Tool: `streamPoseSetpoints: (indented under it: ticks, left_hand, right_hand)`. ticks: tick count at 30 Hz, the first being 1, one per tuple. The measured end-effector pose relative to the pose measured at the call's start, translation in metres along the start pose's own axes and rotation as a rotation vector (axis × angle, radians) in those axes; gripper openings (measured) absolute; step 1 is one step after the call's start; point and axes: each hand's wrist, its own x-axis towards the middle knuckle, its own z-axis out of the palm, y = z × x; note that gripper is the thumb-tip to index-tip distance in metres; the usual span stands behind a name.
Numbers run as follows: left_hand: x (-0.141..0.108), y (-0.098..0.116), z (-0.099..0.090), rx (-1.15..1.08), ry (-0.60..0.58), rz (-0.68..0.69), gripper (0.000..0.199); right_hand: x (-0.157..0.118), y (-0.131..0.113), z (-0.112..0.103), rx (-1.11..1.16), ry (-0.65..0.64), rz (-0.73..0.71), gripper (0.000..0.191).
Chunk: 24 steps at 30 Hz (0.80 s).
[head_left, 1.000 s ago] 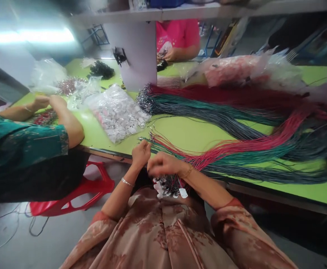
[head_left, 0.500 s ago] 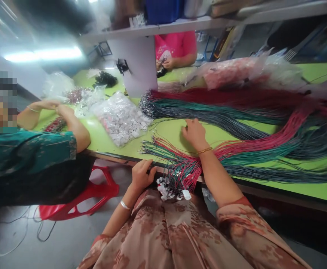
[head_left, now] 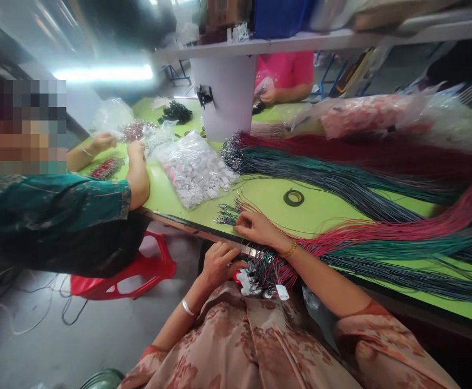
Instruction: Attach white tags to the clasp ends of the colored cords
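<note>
My right hand (head_left: pixel 259 229) is over the table's front edge, fingers curled and pinched beside the terminal ends (head_left: pixel 227 214) of a bundle of red, green and black wires (head_left: pixel 353 237). What is between its fingertips is too small to make out. Just below, my left hand (head_left: pixel 221 261) has its fingers bent together at the edge, close to white connectors (head_left: pixel 250 282) on wires hanging over my lap. Its grip is partly hidden, and I cannot make out what it holds. A roll of black tape (head_left: pixel 294 198) lies on the green tabletop behind my right hand.
A clear bag of white connectors (head_left: pixel 197 172) lies left of a second long wire bundle (head_left: pixel 301 167). On the left a co-worker's arm (head_left: pixel 137 175) rests on the table above a red stool (head_left: pixel 159 265). A white panel (head_left: pixel 231 100) holds up a shelf (head_left: pixel 301 44).
My right hand has come left and nearer, from mid-table to the wire ends, leaving the tape roll in sight. My left hand has moved closer to the white connectors. The view has shifted left.
</note>
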Motion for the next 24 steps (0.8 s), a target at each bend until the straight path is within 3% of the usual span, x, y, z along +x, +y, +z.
streamPoseSetpoints:
  ticks: [3,5,9,11,14,17,20,24]
  left_hand:
    - [-0.003,-0.003,-0.002,-0.059,0.055,0.081,0.060]
    - [0.002,-0.006,-0.007,-0.109,0.129,0.078,0.065]
    - [0.041,-0.027,-0.020,-0.063,0.249,-0.122,0.029]
    - [0.072,-0.046,-0.024,0.007,0.272,-0.264,0.024]
    - [0.120,-0.076,-0.024,0.183,0.189,-0.442,0.025]
    - [0.150,-0.097,-0.016,0.310,-0.024,-0.549,0.025]
    - [0.160,-0.104,-0.008,0.331,-0.133,-0.564,0.021]
    - [0.154,-0.107,-0.005,0.261,-0.059,-0.512,0.014]
  right_hand:
    - [0.000,-0.001,0.003,-0.183,0.043,0.044,0.010]
    - [0.000,-0.002,0.005,-0.248,0.051,0.072,0.005]
    - [0.002,-0.002,0.009,-0.301,0.086,0.103,0.015]
    - [0.002,-0.002,0.008,-0.343,0.058,0.106,0.012]
    - [0.001,-0.002,0.006,-0.371,-0.002,0.078,0.012]
    - [0.001,-0.001,0.006,-0.394,0.003,0.030,0.017]
    - [0.001,0.001,0.009,-0.411,0.012,0.011,0.019]
    - [0.001,0.004,0.010,-0.332,0.087,0.049,0.013]
